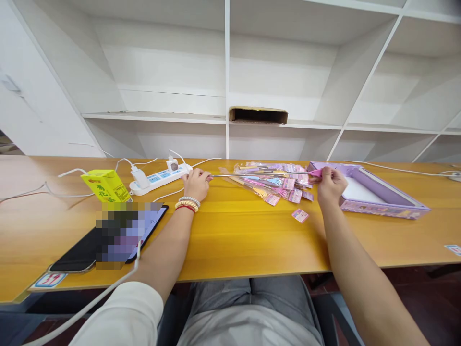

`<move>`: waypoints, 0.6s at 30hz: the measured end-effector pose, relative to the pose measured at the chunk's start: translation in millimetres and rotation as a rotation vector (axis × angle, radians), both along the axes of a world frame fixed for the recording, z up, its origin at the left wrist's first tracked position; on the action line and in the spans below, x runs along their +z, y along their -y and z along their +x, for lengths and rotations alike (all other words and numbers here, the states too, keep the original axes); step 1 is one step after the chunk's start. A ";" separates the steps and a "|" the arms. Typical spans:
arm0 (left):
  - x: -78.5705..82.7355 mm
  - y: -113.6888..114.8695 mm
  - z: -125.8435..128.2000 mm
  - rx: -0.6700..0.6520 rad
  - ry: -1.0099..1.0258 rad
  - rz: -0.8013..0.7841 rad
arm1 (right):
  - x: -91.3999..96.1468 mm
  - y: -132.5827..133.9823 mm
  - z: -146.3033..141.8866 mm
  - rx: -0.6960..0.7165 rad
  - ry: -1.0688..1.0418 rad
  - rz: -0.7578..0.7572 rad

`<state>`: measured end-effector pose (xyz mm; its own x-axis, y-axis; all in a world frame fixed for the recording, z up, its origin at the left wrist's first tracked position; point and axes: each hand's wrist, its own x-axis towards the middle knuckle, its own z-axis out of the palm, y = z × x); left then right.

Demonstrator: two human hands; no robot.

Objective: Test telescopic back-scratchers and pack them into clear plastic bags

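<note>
Spanning the gap between both hands, a thin metal rod (259,174) lies nearly level in front of the wearer, just over a heap of clear-wrapped packets (277,182); the left hand (196,184) grasps its left end with fingers curled closed, while the right hand (330,184) pinches the pink end piece (316,173) at the other; the rod is perhaps the shaft of a telescoping back-scratcher, to judge by the small hand-shaped heads among the packets. Good practice would be to keep both grips in one line, so that any pull runs along the shaft and does not bend it; a light pinch on the pink piece should suffice, and a slight lift would spare the wrappers from snagging.

The yellow-brown wooden tabletop (252,245) carries, at right, a purple box (385,210) with a white interior; a small pink card (300,215) lies apart from the heap, nearer the wearer; at left are a white power strip (158,179) with plugs, a yellow carton (108,186) and two dark-edged devices, partly pixelated; beyond rises white shelving (226,72), one ledge bearing an open cardboard box (258,109).
</note>
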<state>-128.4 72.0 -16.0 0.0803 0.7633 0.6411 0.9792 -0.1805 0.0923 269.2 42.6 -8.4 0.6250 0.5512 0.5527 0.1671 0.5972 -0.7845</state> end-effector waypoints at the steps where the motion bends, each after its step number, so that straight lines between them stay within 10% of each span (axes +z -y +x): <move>1: -0.6 -0.6 -2.5 0.016 0.018 0.019 | 1.3 0.1 5.3 -0.047 -0.029 0.015; 9: 0.5 0.3 -13.7 0.094 0.134 0.137 | 5.1 8.7 50.4 -0.440 -0.270 -0.033; 18: -7.3 -11.0 -19.8 0.004 0.164 0.249 | 5.8 13.0 67.0 -0.487 -0.410 0.054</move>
<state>-148.2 83.0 -23.3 -0.0431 0.5812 0.8126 0.9557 -0.2132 0.2031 336.2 29.6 -2.6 0.9635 0.1287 0.2345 0.1221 0.5686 -0.8135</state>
